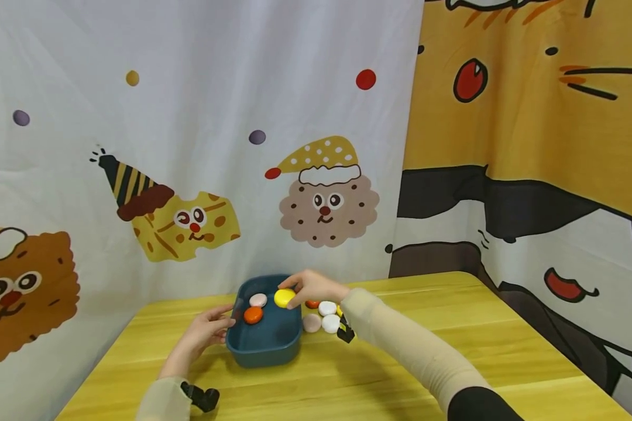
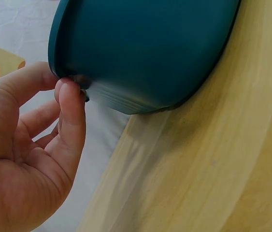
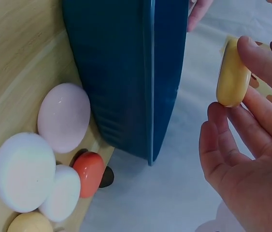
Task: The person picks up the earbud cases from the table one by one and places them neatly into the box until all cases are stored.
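A dark teal plastic bin [image 1: 265, 358] stands on the table, with a pink rounded disc [image 1: 258, 300] and an orange-red one [image 1: 253, 315] inside. My left hand [image 1: 205, 330] pinches the bin's left rim; in the left wrist view the thumb and index finger meet at that edge [image 2: 53, 53]. Above the bin's right part, my right hand [image 1: 316, 286] holds a glossy yellow disc [image 1: 284, 298] between thumb and fingertips. The right wrist view has this yellow disc [image 3: 233, 75] edge-on, apart from the bin wall [image 3: 111, 63].
Right of the bin lie several loose discs: white ones [image 1: 330, 324], a pale pink one [image 1: 312, 323], a red one [image 3: 89, 174] and a yellow one [image 3: 29, 223], partly cut off. Behind the wooden table [image 1: 400, 374] hangs a printed curtain [image 1: 200, 117].
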Action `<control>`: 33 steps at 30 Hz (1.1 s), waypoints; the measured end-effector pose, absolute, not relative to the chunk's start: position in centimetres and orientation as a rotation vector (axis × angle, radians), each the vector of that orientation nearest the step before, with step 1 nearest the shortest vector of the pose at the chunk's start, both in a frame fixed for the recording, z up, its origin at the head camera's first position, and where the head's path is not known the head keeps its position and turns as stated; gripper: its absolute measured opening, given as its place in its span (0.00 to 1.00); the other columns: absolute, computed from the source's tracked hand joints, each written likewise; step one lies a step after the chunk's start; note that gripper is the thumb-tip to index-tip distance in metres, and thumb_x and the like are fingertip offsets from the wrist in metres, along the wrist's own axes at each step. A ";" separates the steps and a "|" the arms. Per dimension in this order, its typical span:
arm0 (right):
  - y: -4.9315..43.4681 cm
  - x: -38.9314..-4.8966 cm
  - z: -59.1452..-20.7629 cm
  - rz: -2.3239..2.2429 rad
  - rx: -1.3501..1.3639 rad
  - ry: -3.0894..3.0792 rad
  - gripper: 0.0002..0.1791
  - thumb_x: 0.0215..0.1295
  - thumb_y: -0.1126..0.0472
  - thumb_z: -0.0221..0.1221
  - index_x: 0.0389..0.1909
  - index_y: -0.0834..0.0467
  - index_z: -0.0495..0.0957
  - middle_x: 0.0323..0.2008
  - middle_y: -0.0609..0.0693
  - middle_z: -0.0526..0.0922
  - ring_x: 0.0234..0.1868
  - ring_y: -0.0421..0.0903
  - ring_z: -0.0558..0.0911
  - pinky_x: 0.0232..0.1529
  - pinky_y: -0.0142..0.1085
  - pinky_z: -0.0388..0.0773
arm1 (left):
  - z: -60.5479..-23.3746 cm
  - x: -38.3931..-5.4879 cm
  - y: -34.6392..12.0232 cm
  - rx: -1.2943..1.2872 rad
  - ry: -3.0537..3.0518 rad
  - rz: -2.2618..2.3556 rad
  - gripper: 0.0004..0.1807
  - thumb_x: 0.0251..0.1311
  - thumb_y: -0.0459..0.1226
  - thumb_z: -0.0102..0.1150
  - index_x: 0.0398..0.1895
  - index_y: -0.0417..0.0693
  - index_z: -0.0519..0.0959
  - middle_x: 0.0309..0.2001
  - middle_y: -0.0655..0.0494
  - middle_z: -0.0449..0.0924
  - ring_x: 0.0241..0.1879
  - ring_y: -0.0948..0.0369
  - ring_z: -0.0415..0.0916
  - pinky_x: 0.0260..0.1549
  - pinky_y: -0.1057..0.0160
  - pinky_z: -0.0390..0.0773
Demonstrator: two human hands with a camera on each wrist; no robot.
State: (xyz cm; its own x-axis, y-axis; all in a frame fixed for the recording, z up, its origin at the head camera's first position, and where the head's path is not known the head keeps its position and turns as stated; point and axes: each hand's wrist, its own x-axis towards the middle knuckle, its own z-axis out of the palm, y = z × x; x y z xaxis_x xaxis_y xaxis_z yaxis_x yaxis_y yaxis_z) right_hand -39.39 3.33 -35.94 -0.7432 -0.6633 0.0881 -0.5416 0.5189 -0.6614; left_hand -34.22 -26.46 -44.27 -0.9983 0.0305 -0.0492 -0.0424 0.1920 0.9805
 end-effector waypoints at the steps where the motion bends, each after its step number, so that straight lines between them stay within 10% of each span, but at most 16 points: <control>1: 3.2 -39.3 -35.9 -1.031 -1.036 2.579 0.28 0.53 0.59 0.72 0.57 0.51 0.80 0.53 0.42 0.81 0.48 0.42 0.79 0.47 0.33 0.76 | -44.2 -34.2 -26.5 -0.014 2.382 1.960 0.30 0.62 0.32 0.59 0.67 0.34 0.66 0.44 0.41 0.78 0.23 0.59 0.72 0.25 0.64 0.79; 33: -1.3 -41.0 -36.3 -0.924 -1.061 2.608 0.28 0.51 0.59 0.73 0.56 0.53 0.81 0.52 0.44 0.82 0.51 0.42 0.79 0.49 0.31 0.75 | -44.5 -34.7 -26.6 -0.009 2.382 1.948 0.29 0.62 0.32 0.59 0.67 0.33 0.66 0.44 0.39 0.78 0.24 0.58 0.73 0.26 0.63 0.79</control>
